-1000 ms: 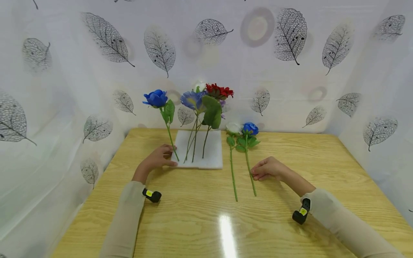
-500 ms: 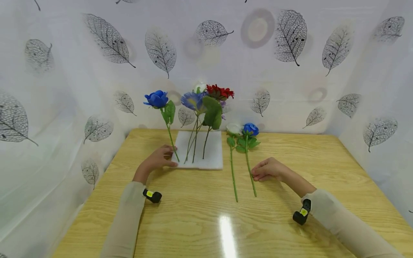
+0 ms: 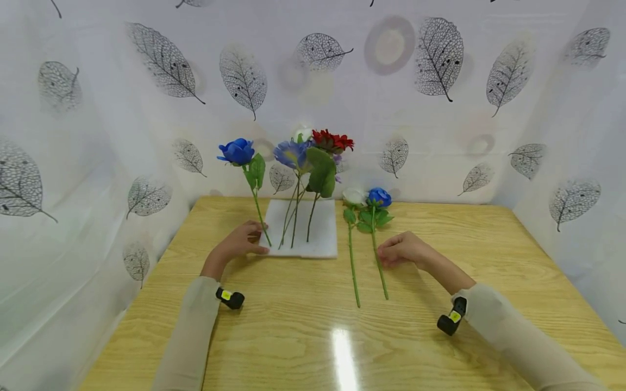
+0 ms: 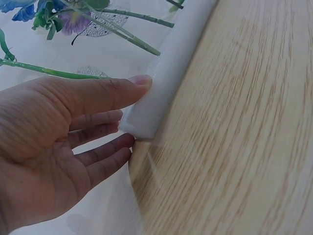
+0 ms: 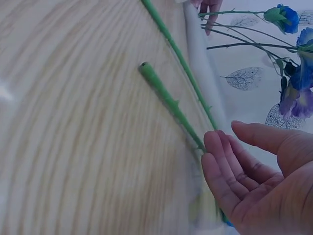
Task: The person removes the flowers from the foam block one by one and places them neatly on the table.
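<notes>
Blue-headed, the loose rose [image 3: 379, 197] lies on the table [image 3: 293, 326] right of the middle, its head by the back edge and its cut end toward the front edge. The white rose [image 3: 353, 196] lies just beside it, on the side toward the foam [image 3: 325, 231], and their heads and leaves crowd together. The right hand [image 3: 407, 251] meets the blue one's stem [image 5: 174, 105] near its middle: fingers side by side, tips at the stem, thumb standing apart, so nothing looks pinched. The left hand [image 3: 238, 241] rests spread along the foam's left edge, thumb at the front corner.

The rose looks artificial and should weigh little. The stem is probably stiff but bendy, and its small thorn-like bumps should keep it from slipping. The petals are likely soft and easily crushed or pulled loose, so the bare lower stem seems the best hold, clear of the leaves. Being top-heavy, the head may swing if held too low. The foam looks light and soft; pressing its edge gently should steady it without denting.
</notes>
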### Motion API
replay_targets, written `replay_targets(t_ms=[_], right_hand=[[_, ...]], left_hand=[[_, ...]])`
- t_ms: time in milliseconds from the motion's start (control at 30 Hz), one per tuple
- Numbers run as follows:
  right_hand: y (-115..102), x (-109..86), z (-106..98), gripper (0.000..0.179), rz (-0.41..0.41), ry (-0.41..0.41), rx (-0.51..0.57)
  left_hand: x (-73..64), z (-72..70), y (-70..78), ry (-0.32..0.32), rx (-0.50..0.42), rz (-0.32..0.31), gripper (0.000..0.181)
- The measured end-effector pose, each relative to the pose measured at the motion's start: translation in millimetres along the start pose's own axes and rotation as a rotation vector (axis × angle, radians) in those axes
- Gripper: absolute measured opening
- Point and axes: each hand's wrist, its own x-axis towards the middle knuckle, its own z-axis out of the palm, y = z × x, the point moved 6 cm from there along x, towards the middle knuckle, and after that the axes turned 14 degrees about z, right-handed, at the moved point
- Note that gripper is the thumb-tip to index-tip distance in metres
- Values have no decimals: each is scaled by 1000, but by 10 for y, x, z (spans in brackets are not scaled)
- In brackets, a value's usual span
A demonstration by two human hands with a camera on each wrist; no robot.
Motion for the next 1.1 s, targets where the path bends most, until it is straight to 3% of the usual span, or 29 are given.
replay_targets(t_ms=[300,500,800,1100], right_hand=[[-323,183,166,40,-164,43,29],[-562,282,362,40,-268,42,109],[-809,435,719,39,-329,-31,193],[-985,502,899,38,-340,-20,216]], left_hand=[[-13,-12,-18,-5,-6,-4,71],[-4,-5,-28,-4,-13,2,70],[8,-3,-53,1,-13,10,69],[13,1,-45,7,-14,20,69]])
